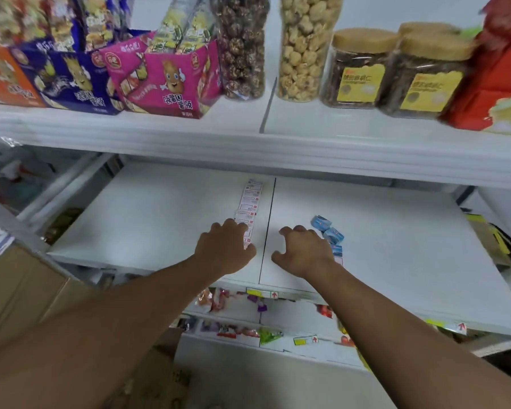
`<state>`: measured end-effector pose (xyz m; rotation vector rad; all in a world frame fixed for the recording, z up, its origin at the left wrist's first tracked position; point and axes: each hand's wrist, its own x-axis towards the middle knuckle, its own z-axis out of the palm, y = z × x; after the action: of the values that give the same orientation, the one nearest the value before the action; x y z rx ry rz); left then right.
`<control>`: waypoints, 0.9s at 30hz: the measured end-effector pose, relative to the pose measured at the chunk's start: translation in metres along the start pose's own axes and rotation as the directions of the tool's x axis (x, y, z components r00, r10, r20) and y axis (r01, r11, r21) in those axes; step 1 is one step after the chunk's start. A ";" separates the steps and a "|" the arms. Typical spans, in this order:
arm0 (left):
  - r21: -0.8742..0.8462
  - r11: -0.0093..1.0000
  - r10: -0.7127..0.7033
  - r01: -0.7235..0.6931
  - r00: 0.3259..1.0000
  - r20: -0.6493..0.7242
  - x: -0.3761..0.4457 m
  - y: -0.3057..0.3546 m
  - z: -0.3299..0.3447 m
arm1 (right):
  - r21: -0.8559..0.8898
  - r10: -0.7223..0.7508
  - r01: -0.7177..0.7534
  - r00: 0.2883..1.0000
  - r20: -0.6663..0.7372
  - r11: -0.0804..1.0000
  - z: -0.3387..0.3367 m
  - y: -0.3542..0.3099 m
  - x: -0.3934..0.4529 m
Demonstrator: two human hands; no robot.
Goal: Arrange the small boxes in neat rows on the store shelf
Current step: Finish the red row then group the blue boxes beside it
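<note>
Both hands are hovering with curled, spread fingers, left hand [224, 246] at the red-and-white box row [250, 211], right hand [304, 250] beside loose blue boxes [328, 231] at its two o'clock, still unaligned on the shelf [396, 240].

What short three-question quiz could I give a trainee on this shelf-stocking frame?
1. True or false: the row of white and red boxes lies left of the shelf seam.
2. Which boxes is the right hand beside? A) blue boxes B) orange boxes C) green boxes
3. Fill in: the left hand rests on the near end of the ____ row.

Key: 1 true. 2 A. 3 white and red.
</note>
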<state>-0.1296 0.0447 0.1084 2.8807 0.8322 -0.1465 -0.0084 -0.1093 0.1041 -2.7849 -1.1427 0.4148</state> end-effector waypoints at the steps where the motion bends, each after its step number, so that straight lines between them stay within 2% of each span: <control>1: 0.013 1.000 -0.009 0.010 1.000 -0.010 -0.009 0.008 0.000 | 0.001 -0.015 0.015 1.000 0.001 1.000 0.000 0.004 -0.007; 9: 0.040 0.998 -0.047 0.050 0.997 -0.066 -0.072 0.055 -0.006 | -0.025 -0.139 0.139 0.990 -0.014 0.990 -0.014 0.025 -0.063; 11: 0.007 0.998 -0.055 0.055 0.998 -0.040 -0.082 0.061 -0.010 | -0.027 -0.152 0.151 0.988 -0.028 0.988 -0.019 0.031 -0.074; 14: -0.053 0.996 -0.073 0.075 0.997 0.033 -0.095 0.070 -0.015 | -0.023 -0.143 0.142 0.989 -0.036 0.990 -0.025 0.035 -0.092; 23: 0.020 1.000 -0.001 0.002 1.000 -0.028 -0.134 0.081 -0.018 | -0.026 -0.077 0.075 0.993 -0.094 0.997 -0.034 0.033 -0.143; 27: 0.062 0.996 0.061 -0.063 0.998 0.036 -0.147 0.091 -0.011 | -0.045 -0.054 0.051 0.996 -0.077 0.998 -0.028 0.036 -0.166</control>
<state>-0.2042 -0.1063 0.1487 2.9500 0.7449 -0.2178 -0.0896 -0.2511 0.1587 -2.7735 -1.2181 0.2770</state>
